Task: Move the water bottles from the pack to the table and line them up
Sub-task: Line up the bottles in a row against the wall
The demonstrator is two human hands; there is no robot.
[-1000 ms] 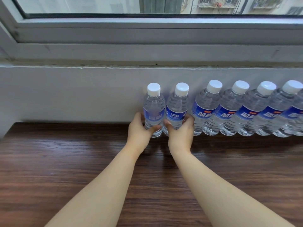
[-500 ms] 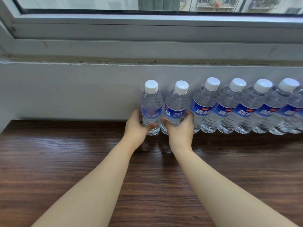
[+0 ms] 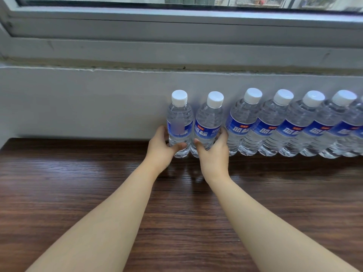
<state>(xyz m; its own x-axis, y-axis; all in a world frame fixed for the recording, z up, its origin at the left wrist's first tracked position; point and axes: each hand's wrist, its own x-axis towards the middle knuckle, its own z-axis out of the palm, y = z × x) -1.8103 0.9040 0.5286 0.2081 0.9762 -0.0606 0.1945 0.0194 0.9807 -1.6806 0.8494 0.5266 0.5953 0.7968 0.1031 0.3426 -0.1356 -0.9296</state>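
A grey window frame (image 3: 176, 26) runs above a white wall (image 3: 78, 103), with buildings (image 3: 255, 1) visible through the glass.

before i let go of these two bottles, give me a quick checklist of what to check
1. Left hand grips the end bottle: ok.
2. Right hand grips the second bottle: ok.
3. Both bottles upright, white caps on: ok.
4. Bases fully down on the table: cannot tell, the fingers hide part of them.
5. In line with the row of bottles along the wall: ok.
6. Even spacing: not ok, there is a wider gap between the second bottle and the row.
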